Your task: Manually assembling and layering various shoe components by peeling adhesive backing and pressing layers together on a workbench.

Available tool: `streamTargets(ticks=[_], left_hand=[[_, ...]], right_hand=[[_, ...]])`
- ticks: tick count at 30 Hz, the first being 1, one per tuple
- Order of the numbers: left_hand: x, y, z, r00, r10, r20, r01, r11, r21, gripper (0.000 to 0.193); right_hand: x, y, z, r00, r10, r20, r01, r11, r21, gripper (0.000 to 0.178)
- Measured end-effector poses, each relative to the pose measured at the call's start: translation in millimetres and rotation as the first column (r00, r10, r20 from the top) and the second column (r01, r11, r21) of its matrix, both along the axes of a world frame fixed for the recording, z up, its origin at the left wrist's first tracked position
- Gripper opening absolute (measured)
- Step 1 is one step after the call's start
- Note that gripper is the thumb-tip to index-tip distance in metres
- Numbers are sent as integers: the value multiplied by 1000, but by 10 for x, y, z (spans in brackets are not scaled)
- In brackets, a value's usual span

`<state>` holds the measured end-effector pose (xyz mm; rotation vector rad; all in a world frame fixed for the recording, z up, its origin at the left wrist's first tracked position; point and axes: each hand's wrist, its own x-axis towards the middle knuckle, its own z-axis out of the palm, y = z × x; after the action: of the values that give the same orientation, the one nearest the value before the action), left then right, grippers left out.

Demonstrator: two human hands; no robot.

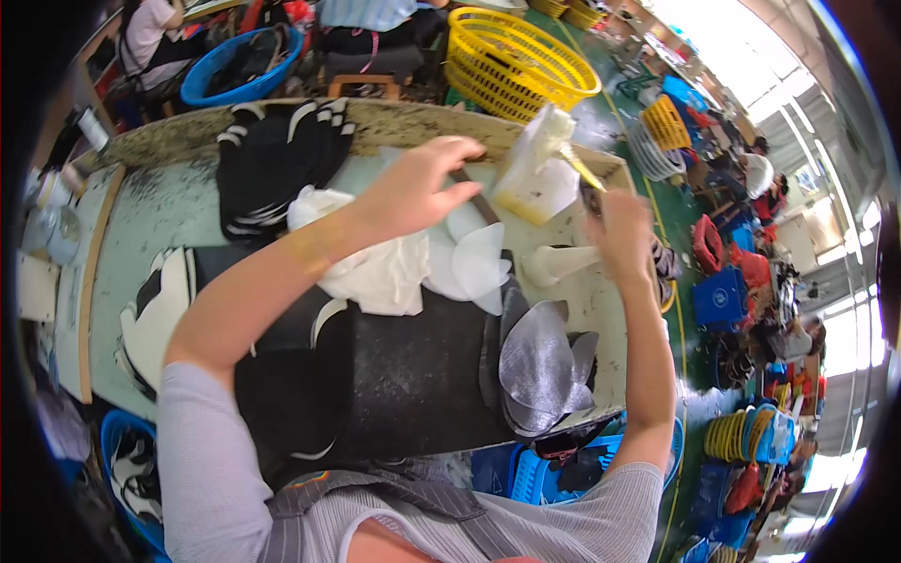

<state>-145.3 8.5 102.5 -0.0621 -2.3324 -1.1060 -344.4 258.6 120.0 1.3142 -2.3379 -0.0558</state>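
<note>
My left hand [434, 188] hovers over the far middle of the workbench, thumb and fingers apart, with nothing in it. A dark flat strip [476, 199] lies just below its fingers. My right hand [622, 233], partly blurred, is closed around a brush [587, 171] whose yellowish end leans on a glue-crusted white plastic container [537, 183]. Yellowish stuff shows in the container's bottom. Beside my right hand lies a white plastic bottle-like piece [560, 265]. Pale translucent curved pieces [479, 267] and a crumpled white cloth [380, 277] are between my forearms.
A black work surface [413, 375] covers the near middle. Silvery curved pieces [537, 366] are stacked at its right. Black white-edged pieces [272, 169] lie far left, white ones [158, 319] nearer. A raised rim [394, 120] bounds the bench; a yellow basket [516, 61] stands beyond.
</note>
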Motion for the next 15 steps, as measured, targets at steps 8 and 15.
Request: streamTargets(ticks=[8,15], left_hand=[[2678,64,113,854,266,447,-232,964,-131,14],[3437,665,-469,872,97,480,-76,995,-63,36]], right_hand=[[-2500,352,-771,-75,562,824,712,609,-350,10],[-2442,1562,-120,-23,810,586,725,417,-548,21]])
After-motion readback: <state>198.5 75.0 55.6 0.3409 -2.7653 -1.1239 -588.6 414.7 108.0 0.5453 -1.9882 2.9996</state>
